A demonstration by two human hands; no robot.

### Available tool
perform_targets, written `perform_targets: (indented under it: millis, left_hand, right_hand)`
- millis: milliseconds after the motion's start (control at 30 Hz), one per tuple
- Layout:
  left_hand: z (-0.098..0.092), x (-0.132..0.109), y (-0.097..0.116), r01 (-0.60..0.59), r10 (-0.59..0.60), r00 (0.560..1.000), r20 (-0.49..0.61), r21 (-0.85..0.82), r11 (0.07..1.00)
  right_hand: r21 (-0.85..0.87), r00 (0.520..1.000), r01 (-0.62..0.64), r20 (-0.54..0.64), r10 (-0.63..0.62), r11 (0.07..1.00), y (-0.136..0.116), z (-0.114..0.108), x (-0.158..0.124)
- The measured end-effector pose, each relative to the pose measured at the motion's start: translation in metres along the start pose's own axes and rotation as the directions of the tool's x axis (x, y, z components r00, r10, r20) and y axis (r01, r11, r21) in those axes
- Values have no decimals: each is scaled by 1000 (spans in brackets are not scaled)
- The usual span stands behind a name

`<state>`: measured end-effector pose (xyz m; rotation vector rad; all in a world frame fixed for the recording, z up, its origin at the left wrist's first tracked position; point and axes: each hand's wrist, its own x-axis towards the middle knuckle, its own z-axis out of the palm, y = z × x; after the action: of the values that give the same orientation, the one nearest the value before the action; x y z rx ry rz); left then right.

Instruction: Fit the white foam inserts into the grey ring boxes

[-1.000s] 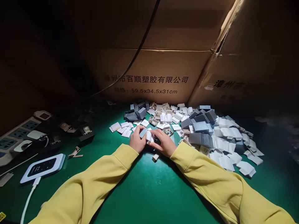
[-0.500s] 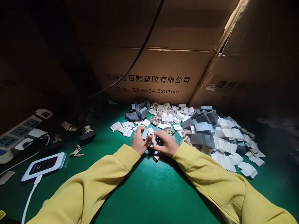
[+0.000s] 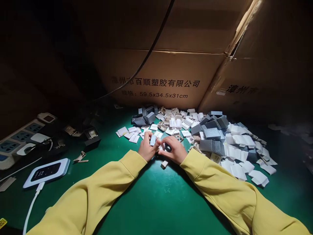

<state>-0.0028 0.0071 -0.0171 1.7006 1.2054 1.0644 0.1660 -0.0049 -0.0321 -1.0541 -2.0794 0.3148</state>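
Dim rm, grn tbl (image 3: 171, 209) w/ bright ctr, brn printed ctns (image 3: 186, 65) behind, dk corners

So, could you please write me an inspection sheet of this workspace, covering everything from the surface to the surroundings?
Surface: green tabletop, brightly lit mid-table, dim at the sides.
Job's things: small grey-blue box, held; dark grey boxes and white folded pieces in loose piles at the back and right.
Clutter: small pale piece on the near side of the piles; tan scrap at left.
Hands: left hand has its fingers closed on the small grey-blue box; right hand has its fingers curled close beside it, grip unclear.
Cables: white cable plugged into a white device; black cable slanting across the view.
Surroundings: printed cardboard cartons behind; power strip at left, plugs fitted.
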Motion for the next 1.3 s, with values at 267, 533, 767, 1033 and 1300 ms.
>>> perform_targets:
  millis: [267,533,767,1033,1300]
  left_hand:
    - [0,1,-3,-63,63,998,10,3,998]
    - [0,0,-1,-77,77,997,7,-9,997]
    - [1,1,0,-85,85,996,1,45,995]
    - [0,1,-2,-83,84,996,-10,83,993]
    - [1,1,-6,-92,98,995,-31,151,984]
  right_hand:
    - [-154,980,194,74,-184,969,4,-6,2]
    - [-373,947,318,81,-311,872,5,-5,2]
    - [-414,903,414,73,-423,811,5,-1,4]
    - [-232,937,334,-24,-348,914,4,-3,2]
    - [-43,978,206,-27,-207,978,-4,2,5]
